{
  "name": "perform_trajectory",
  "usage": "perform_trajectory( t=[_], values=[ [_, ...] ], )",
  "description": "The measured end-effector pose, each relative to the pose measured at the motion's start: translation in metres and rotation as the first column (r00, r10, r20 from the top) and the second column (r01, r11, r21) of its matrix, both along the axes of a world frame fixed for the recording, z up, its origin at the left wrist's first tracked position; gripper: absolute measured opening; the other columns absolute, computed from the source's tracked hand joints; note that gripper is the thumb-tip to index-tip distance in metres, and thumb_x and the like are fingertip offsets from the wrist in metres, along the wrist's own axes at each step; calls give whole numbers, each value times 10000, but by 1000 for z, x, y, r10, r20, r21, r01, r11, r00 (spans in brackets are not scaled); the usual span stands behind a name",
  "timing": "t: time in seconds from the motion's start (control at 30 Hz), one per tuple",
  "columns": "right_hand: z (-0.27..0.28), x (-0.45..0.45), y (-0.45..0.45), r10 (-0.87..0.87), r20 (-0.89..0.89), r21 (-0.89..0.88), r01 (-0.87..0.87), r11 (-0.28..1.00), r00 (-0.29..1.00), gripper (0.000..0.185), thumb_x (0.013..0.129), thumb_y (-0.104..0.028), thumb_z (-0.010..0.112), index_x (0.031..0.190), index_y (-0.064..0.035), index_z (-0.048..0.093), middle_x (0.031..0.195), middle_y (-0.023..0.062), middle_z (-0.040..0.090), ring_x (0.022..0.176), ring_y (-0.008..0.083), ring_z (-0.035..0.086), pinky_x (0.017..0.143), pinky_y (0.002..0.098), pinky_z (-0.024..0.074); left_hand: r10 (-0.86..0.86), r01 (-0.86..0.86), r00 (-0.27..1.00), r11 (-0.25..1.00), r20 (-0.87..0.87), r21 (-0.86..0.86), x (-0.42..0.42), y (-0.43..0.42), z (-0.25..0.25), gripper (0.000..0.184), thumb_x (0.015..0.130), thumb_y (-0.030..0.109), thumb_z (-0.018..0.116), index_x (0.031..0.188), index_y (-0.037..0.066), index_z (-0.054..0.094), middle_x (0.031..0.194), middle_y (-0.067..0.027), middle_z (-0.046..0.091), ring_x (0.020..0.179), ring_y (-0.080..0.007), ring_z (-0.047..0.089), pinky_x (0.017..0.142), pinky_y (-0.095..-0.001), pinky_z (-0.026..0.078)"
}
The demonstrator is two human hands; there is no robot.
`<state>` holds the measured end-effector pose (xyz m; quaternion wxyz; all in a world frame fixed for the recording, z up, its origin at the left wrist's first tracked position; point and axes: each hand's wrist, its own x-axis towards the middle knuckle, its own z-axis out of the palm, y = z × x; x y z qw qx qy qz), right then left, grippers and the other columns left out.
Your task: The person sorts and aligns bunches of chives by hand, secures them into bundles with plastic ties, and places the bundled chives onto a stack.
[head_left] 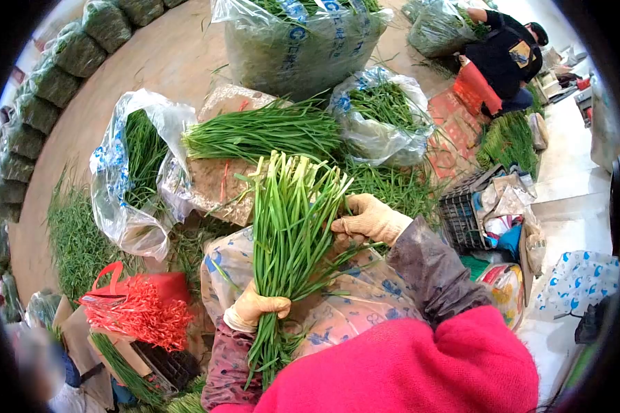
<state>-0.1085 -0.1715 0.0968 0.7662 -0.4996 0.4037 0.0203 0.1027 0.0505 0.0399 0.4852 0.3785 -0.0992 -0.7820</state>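
Note:
A thick bunch of green garlic chives (289, 227) stands over my lap, its pale cut ends pointing away from me. Low down, my left hand (255, 308), in a cream glove, is wrapped round the leaves. My right hand (372, 219), also gloved, is closed at the bunch's right edge; its fingertips touch the outer stalks, and whatever they pinch is hidden. Some loose leaves stick out below that hand. Beyond the bunch, a pile of chives (262, 134) lies across a low, dirty board (217, 182).
Plastic bags of chives stand at left (143, 165), right (382, 113) and behind (303, 58). Red ties (141, 313) hang by a red bag at lower left. A black crate (461, 213) holds cloths. A person (506, 58) bends over another bag at upper right.

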Motion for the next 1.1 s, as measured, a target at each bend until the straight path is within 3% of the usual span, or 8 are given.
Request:
perform_trajectory(
  t=[0.1,0.2,0.37,0.47,0.57,0.63,0.8,1.1],
  values=[
    [-17,-3,-4,0,30,-36,1,999,1000,231,851,-167,677,1051,-53,658,729,-4,628,594,58,540,508,209,405,37,-36,999,999,-35,34,-6,-3,3,541,682,-17,752,1163,3,505,910,-116,601,583,-219,561,492,-334,447],
    [-18,-9,-14,-12,-68,-526,-26,850,998,197,829,-108,634,1006,-47,695,820,9,694,731,108,619,691,258,502,74,-72,997,993,-15,93,-9,-6,6,492,718,-11,758,1143,-11,509,859,-117,601,611,-225,587,533,-338,472],
    [-45,-48,-73,-503,-104,-708,292,643,858,232,835,-142,598,1039,-89,696,969,72,709,886,175,670,801,268,510,105,-103,994,978,-4,181,-11,-5,9,554,683,-21,745,1186,-2,514,960,-148,618,611,-253,582,540,-352,477],
    [-30,-57,-91,-294,-519,-813,-357,460,803,383,833,-212,616,1189,-74,585,1119,107,639,1044,307,598,893,377,477,117,-115,993,966,7,231,-11,-9,13,552,687,-48,739,1189,0,515,959,-145,620,634,-257,590,552,-358,490],
    [-10,-27,-79,-165,-114,-973,-77,219,980,497,646,-110,787,1112,-59,621,1248,171,557,1198,328,507,988,389,428,128,-133,991,946,35,296,-16,-20,23,526,698,-42,759,1166,-5,521,857,-110,620,630,-219,608,569,-335,504],
    [8,-4,-76,122,69,-950,27,312,990,579,572,-85,827,1119,-58,640,1336,218,489,1266,368,449,1042,401,388,111,-125,992,947,62,297,-18,-21,23,501,702,-41,757,1150,-7,534,824,-100,628,634,-206,612,574,-327,503],
    [-8,42,-66,326,-352,-851,-445,278,877,875,522,-359,845,1268,-43,515,1483,243,239,1363,424,244,1085,445,305,84,-123,987,946,138,301,-19,-24,32,449,714,-27,759,1113,-14,554,807,-94,635,650,-193,621,594,-320,504],
    [-47,61,-82,451,-217,-551,-490,676,866,706,627,-310,746,1242,-24,548,1401,221,411,1223,380,471,1007,375,411,9,-59,985,955,170,289,-27,-23,38,406,781,26,733,1140,12,544,908,-68,647,727,-154,626,677,-302,513]
  ],
)
